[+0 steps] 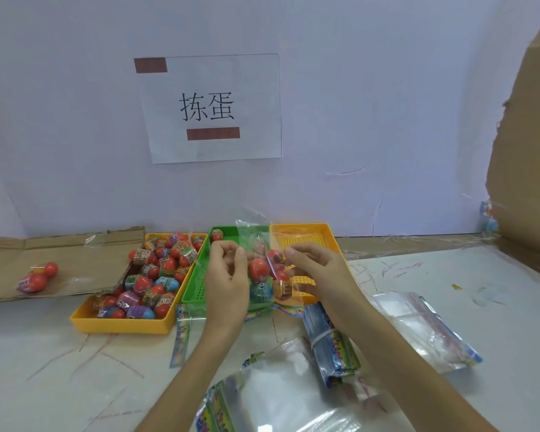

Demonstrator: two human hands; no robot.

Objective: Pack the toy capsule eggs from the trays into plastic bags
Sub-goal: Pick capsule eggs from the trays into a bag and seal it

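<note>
Bag of eggs between fingertips

Your left forearm and right forearm are both bare right down to the lower edge of view, slim and smooth. Your left hand and right hand are bare as well, with slender fingers. The nails look short and plain, though they are blurred.

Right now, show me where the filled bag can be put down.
Bare table lies in front of the left yellow tray, and more right of the right yellow tray, behind the pile of empty bags. Crowded: the near middle, with card bundle and loose bags.
</note>
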